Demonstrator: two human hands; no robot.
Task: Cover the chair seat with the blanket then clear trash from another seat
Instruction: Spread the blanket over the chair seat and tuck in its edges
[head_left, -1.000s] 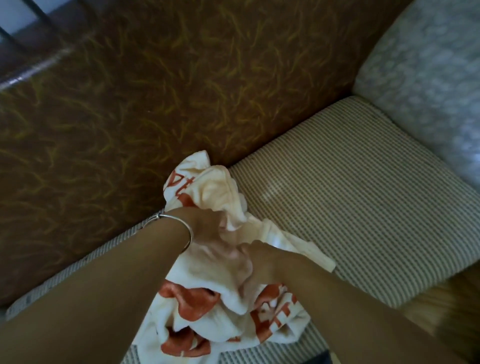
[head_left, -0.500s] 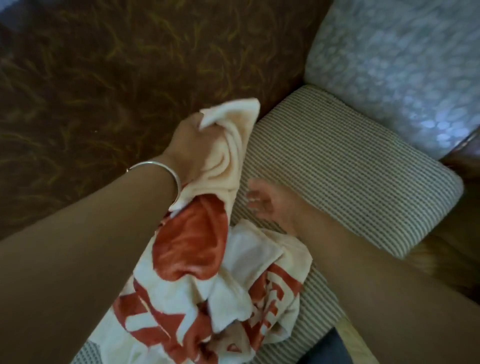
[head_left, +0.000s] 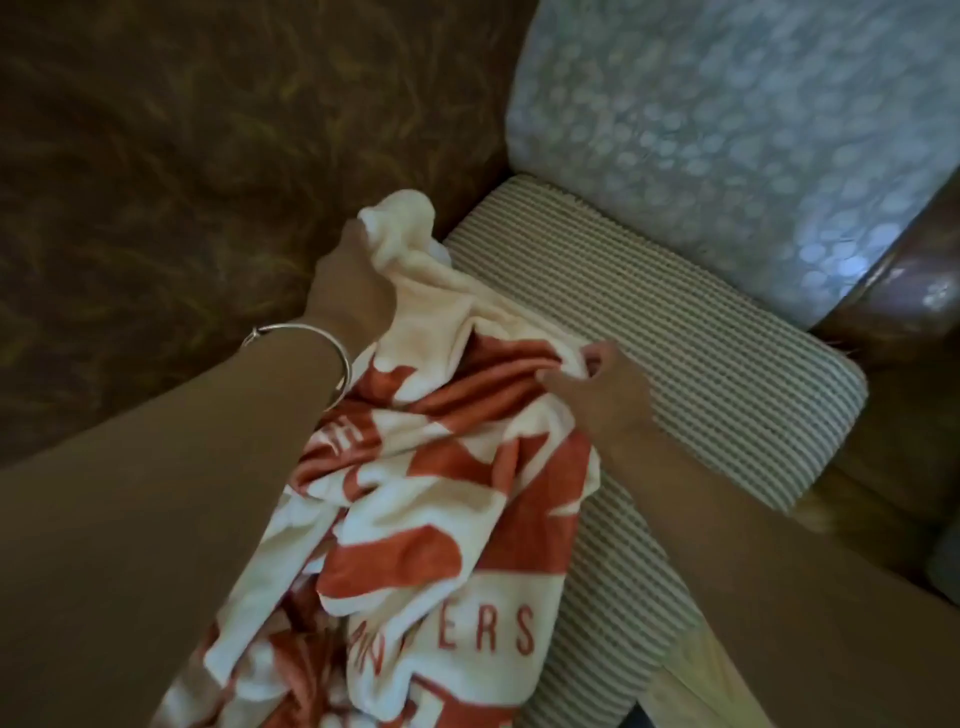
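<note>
- Striped seat cushion is partly draped by a crumpled cream-and-orange lettered blanket.
- Its edge is gripped by the left hand and pinched by the right hand.

Dim, warm frame; light comes from upper right of the blanket, washing the dotted back cushion pale blue and leaving a glare spot on the wooden armrest. Left of the blanket the brown upholstery sinks into murky shadow. Everything is soft, the forearm lower left of the blanket mushiest, and straight lines bow toward the edges.
</note>
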